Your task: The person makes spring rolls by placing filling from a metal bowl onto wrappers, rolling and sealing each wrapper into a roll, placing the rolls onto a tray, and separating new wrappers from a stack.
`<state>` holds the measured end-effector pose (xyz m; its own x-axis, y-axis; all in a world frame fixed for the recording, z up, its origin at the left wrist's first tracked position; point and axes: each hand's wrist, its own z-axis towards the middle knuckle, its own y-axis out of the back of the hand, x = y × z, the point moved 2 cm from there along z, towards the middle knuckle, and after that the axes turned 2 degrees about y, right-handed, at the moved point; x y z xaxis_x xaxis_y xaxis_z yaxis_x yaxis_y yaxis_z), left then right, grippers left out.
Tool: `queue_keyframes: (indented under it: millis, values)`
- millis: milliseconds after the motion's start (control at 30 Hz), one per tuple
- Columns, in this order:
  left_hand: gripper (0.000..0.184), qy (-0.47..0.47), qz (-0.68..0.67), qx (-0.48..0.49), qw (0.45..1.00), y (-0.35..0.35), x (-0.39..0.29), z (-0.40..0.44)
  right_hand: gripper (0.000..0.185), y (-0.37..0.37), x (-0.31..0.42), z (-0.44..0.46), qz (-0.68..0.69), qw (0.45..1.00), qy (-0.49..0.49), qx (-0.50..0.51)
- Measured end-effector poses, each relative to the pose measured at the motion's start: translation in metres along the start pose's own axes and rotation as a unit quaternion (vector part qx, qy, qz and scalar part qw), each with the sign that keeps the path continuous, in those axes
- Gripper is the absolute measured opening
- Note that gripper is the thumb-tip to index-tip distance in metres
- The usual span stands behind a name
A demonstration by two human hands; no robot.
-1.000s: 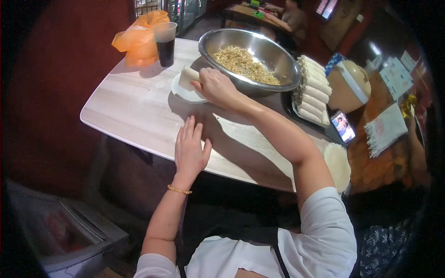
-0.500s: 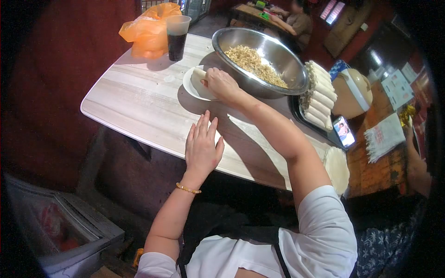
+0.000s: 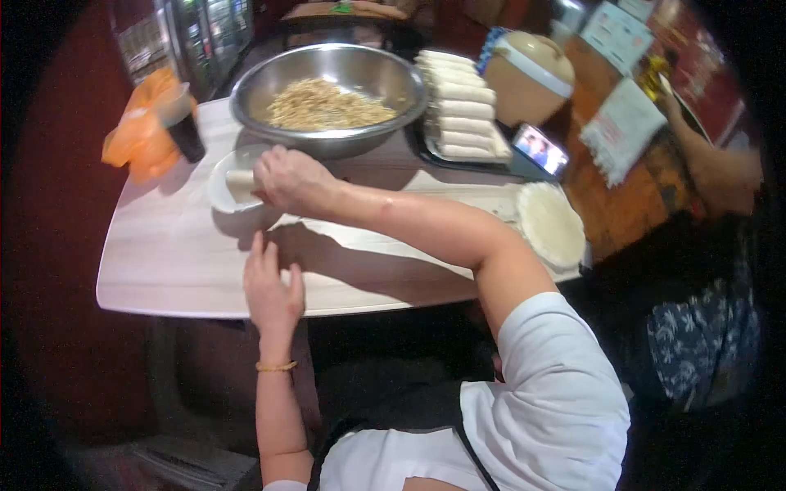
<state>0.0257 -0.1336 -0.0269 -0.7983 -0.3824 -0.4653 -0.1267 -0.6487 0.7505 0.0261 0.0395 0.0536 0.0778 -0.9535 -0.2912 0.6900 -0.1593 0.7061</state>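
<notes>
Over the near edge of the tabletop (image 3: 164, 274), I see the left hand (image 3: 274, 286) with its fingers apart and nothing between them; I cannot tell whether it touches the surface. Off to the right lies a round pale sheet (image 3: 553, 227), possibly several stacked. Farther in, the right hand (image 3: 295, 182) is clamped on one end of a pale roll (image 3: 239, 182), which sits in or just above the white bowl (image 3: 218, 185); from my vantage I cannot tell whether the two touch. I read the step in hand as working this one roll at the bowl, its shape apparently formed. To me, the next move calls for an even, gentle hold, as the wrap looks soft, and for room around the steel bowl (image 3: 352, 146) just behind. That one holds loose shredded filling (image 3: 327, 106); right of it, similar rolls (image 3: 465, 109) lie side by side.
</notes>
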Motion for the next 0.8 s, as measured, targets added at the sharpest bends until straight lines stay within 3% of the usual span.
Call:
queue_keyframes:
  millis: [100, 133, 167, 300, 333, 433, 467, 500, 800]
  values:
    - [0.042, -0.026, -0.065, -0.013, 0.997, 0.0, 0.0, 0.002, 0.033, 0.023, -0.021, -0.056, -0.001, 0.998, 0.04, 0.041]
    - [0.039, -0.026, -0.109, -0.013, 0.994, 0.001, -0.003, 0.002, 0.031, 0.032, -0.034, -0.076, -0.002, 0.995, 0.019, 0.102]
    - [0.035, -0.009, -0.178, -0.014, 0.984, 0.009, -0.013, 0.003, 0.027, 0.05, -0.047, -0.093, -0.011, 0.996, 0.001, 0.092]
    - [0.036, -0.054, -0.174, -0.029, 0.983, 0.001, -0.018, 0.011, 0.017, 0.08, -0.096, -0.164, -0.104, 0.99, -0.002, 0.099]
    - [0.036, -0.054, -0.173, -0.028, 0.983, -0.002, -0.031, 0.012, 0.017, 0.088, -0.093, -0.175, -0.119, 0.988, 0.012, 0.095]
    - [0.04, -0.197, -0.109, 0.043, 0.973, -0.021, -0.083, 0.01, 0.026, 0.101, -0.053, -0.198, -0.026, 0.992, 0.026, 0.117]
    - [0.041, -0.225, -0.088, 0.052, 0.969, -0.033, -0.096, 0.008, 0.026, 0.105, -0.039, -0.201, -0.04, 0.997, 0.05, 0.044]
    - [0.044, -0.247, -0.08, 0.056, 0.964, -0.044, -0.106, 0.006, 0.026, 0.11, -0.027, -0.203, -0.012, 0.996, 0.031, 0.087]
    - [0.034, -0.247, -0.084, 0.134, 0.956, -0.044, -0.142, -0.024, 0.035, 0.149, 0.025, -0.22, 0.057, 0.969, -0.032, 0.239]
